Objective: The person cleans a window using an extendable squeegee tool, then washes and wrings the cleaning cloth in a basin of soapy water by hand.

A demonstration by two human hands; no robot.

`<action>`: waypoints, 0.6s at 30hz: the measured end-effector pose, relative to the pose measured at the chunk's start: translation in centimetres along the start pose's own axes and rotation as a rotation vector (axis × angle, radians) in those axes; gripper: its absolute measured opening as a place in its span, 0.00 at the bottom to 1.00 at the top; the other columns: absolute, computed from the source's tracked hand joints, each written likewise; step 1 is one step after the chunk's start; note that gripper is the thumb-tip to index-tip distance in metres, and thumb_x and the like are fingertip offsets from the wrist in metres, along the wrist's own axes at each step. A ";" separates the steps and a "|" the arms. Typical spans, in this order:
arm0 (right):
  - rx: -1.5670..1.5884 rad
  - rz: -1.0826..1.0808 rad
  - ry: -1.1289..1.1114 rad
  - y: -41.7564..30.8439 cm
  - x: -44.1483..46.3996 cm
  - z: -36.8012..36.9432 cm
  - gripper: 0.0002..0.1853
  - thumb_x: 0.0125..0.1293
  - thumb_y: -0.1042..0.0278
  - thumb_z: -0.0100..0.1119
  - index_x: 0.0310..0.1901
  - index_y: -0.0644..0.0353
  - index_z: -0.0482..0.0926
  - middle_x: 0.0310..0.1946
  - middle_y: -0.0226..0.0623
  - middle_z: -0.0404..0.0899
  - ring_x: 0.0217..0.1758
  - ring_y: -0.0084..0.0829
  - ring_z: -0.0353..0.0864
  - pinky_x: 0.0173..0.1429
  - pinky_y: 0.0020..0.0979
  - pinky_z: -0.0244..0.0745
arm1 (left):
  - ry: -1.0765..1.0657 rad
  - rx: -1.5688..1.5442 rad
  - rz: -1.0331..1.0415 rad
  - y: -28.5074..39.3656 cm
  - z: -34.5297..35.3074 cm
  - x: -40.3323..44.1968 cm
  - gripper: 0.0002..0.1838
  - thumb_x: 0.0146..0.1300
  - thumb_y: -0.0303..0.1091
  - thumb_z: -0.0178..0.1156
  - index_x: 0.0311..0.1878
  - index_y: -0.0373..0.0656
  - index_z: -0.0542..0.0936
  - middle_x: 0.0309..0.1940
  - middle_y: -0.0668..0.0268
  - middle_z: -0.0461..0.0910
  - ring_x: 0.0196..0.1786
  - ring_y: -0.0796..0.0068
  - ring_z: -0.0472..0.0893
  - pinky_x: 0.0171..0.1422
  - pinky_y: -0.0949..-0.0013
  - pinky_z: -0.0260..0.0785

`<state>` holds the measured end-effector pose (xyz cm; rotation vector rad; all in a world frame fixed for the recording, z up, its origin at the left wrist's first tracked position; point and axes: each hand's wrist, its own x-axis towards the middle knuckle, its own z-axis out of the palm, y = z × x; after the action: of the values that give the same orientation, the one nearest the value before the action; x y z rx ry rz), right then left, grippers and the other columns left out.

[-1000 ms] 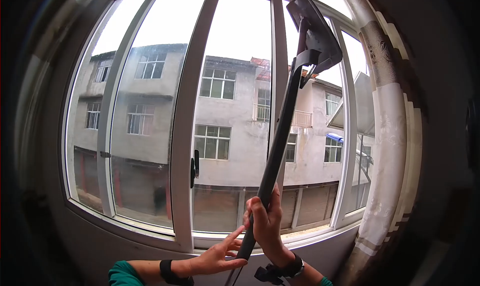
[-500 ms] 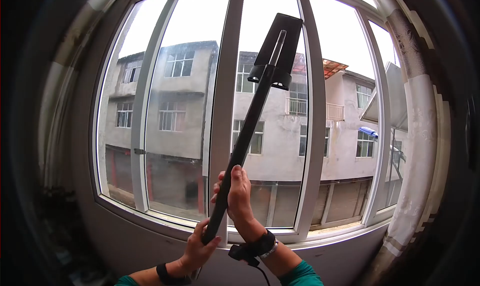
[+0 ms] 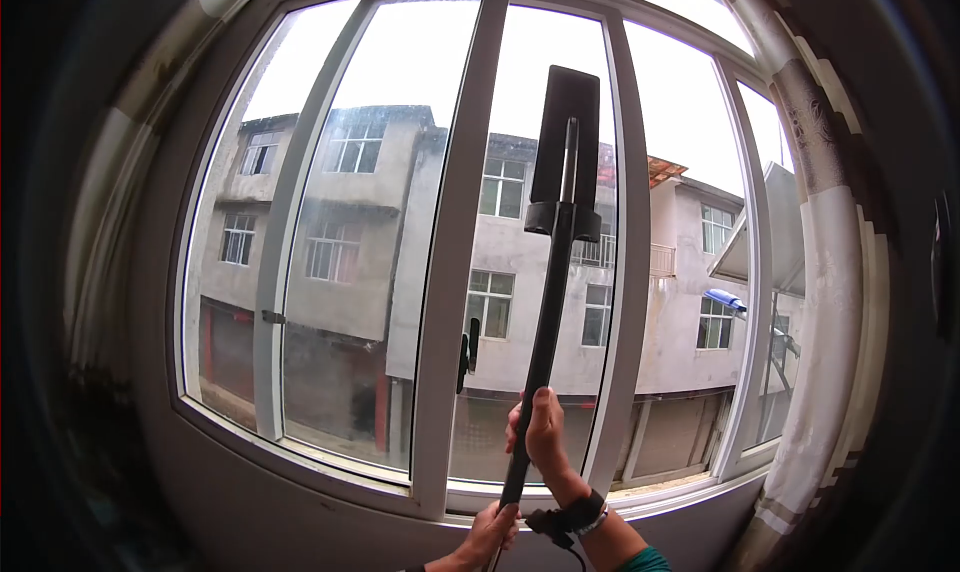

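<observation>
A long dark pole rises in front of the window, leaning slightly right at its top. It carries a flat, dark rectangular head, which overlaps the middle glass pane; whether it touches the glass I cannot tell. My right hand is wrapped round the pole at mid-length, thumb uppermost. Lower down, near the bottom edge of the view, my left hand is closed round the same pole. The pole's lower end passes out of view.
White window frames stand behind the pole, with a dark latch left of it. A patterned curtain hangs at the right, another at the left. The sill runs below the panes.
The pole's head has moved from the upper right to the middle pane and now stands more upright. My left hand, open against the pole at first, has closed round it. The view has shifted.
</observation>
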<state>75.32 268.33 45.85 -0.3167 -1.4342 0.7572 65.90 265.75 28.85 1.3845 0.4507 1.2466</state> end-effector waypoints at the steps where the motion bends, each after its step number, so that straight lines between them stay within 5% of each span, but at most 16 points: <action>1: -0.041 -0.020 0.003 -2.3 3.1 -0.1 0.29 0.67 0.36 0.37 0.42 0.61 0.61 0.17 0.34 0.66 0.12 0.25 0.68 0.12 0.29 0.68 | -0.034 0.021 0.063 2.3 0.9 2.4 0.26 0.64 0.59 0.51 0.38 0.41 0.66 0.17 0.71 0.65 0.16 0.84 0.66 0.19 0.78 0.59; 8: -0.133 0.012 0.016 -13.6 18.4 0.3 0.27 0.67 0.36 0.37 0.41 0.57 0.62 0.18 0.30 0.66 0.12 0.23 0.66 0.11 0.31 0.69 | -0.186 -0.180 0.319 14.5 6.6 11.5 0.27 0.63 0.62 0.47 0.37 0.42 0.66 0.18 0.71 0.65 0.15 0.83 0.65 0.18 0.77 0.59; 13: -0.106 0.044 -0.040 -10.7 15.6 0.0 0.25 0.69 0.39 0.33 0.39 0.56 0.62 0.17 0.33 0.67 0.12 0.24 0.68 0.11 0.30 0.67 | -0.161 -0.183 0.196 8.1 4.9 9.7 0.29 0.62 0.65 0.45 0.33 0.43 0.66 0.17 0.73 0.62 0.15 0.86 0.60 0.17 0.80 0.54; 18: -0.139 0.099 -0.149 -2.3 2.3 -0.1 0.24 0.68 0.38 0.36 0.38 0.56 0.60 0.17 0.32 0.67 0.12 0.23 0.68 0.14 0.25 0.66 | -0.078 -0.169 0.077 -4.5 2.0 0.6 0.28 0.64 0.65 0.43 0.32 0.44 0.65 0.16 0.71 0.62 0.16 0.83 0.62 0.20 0.79 0.56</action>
<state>75.97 268.08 49.02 -0.4490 -1.6255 0.7761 69.57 266.55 25.56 1.3112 0.2347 1.2584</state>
